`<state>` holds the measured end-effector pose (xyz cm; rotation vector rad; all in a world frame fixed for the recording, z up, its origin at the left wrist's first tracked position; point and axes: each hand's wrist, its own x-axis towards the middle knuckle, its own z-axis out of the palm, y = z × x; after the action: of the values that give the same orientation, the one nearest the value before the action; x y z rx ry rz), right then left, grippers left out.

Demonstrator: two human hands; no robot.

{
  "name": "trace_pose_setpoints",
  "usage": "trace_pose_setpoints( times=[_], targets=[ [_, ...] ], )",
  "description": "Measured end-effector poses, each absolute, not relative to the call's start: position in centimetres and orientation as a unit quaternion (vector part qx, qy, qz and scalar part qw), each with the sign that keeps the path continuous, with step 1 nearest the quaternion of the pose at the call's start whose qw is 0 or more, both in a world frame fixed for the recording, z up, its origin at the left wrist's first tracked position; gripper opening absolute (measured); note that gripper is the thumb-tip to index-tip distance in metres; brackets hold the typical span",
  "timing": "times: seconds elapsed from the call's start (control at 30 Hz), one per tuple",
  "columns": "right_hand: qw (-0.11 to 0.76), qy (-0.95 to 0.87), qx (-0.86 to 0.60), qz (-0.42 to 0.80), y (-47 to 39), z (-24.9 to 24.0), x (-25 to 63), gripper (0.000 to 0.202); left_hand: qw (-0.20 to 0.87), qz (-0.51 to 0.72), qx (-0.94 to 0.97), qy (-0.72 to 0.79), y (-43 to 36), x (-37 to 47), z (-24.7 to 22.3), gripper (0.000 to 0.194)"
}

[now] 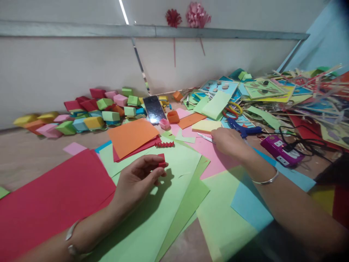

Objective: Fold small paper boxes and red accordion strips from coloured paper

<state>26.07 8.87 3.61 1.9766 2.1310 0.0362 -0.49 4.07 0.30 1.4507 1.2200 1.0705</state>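
Between the thumb and fingers of my left hand (141, 176) is a small folded red paper piece (161, 160), held above light green paper sheets (180, 174). My right hand (227, 140) is closed around a pair of scissors (206, 138); their blades point left and the handles are hidden in the fingers. A zigzag-folded red strip (164, 144) lies just beyond my left hand, beside orange paper (133, 136). A yellow paper pad (206, 126) sits behind the scissors.
Many coloured paper boxes (94, 123) line the wall at the left, near a phone (154, 110). To the right are a blue glue gun (244, 129), a purple power socket (280, 150) with black cords and piled craft scraps. Red sheets (60, 196) cover the left.
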Motion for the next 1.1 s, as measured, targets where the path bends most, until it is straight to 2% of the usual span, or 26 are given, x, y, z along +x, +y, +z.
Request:
trace_pose_setpoints(
  times=[0.23,0.33,0.4,0.53,0.6,0.83,1.1],
  targets=[
    [0.091,0.748,0.657,0.028,9.1,3.0,26.5,0.019,0.482,0.433,0.579,0.495,4.4,-0.5,0.2,0.013],
    [-0.011,0.772,0.634,0.035,8.3,3.5,25.5,0.016,0.49,0.438,0.569,0.495,4.4,-0.4,0.2,0.009],
    [-0.093,0.805,0.586,-0.026,7.2,3.8,24.2,0.017,0.494,0.44,0.564,0.494,4.3,-0.4,0.2,0.007],
    [-0.213,0.835,0.45,-0.237,4.9,3.4,21.7,0.028,0.497,0.445,0.563,0.487,4.3,-0.2,0.1,0.005],
    [-0.249,0.806,0.435,-0.315,4.5,3.0,21.0,0.022,0.503,0.444,0.561,0.485,4.3,-0.3,0.1,0.007],
    [-0.26,0.689,0.46,-0.496,4.5,2.0,20.6,0.023,0.55,0.429,0.532,0.481,4.2,-0.3,0.5,0.025],
    [-0.27,0.625,0.468,-0.563,3.9,1.3,19.7,0.04,0.545,0.396,0.54,0.505,4.1,-0.1,0.6,0.018]
  ],
)
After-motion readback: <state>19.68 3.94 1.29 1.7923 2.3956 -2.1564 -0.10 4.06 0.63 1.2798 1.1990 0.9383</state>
